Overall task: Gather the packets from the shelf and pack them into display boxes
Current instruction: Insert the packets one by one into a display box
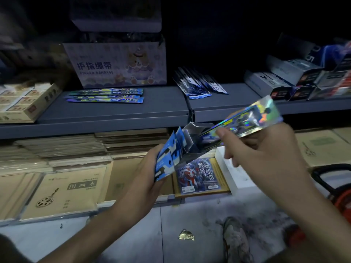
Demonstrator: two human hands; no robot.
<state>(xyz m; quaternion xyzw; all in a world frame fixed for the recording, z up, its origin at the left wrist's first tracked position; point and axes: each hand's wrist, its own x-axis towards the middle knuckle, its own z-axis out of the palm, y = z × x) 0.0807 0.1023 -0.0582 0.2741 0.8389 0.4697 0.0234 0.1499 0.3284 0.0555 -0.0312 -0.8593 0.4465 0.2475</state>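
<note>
Head view: shelf [161,107] bears flat stack [104,95] at left and fanned heap [199,84] at right. Left hand [146,173] grips open display box [171,158], mouth tilted right. Right hand [266,154] pinches foil packets [252,118], lower ends entering box. Packets likely light, thin, slick, bendy: pinch flat faces mid-length. Box's other contents hidden.

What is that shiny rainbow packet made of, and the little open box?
The holographic packet looks like thin plastic foil film: it flashes rainbow glints and mirror patches. The display box is probably thin printed cardboard: its open flap looks flat, dull grey inside, with crisp folded edges.
</note>
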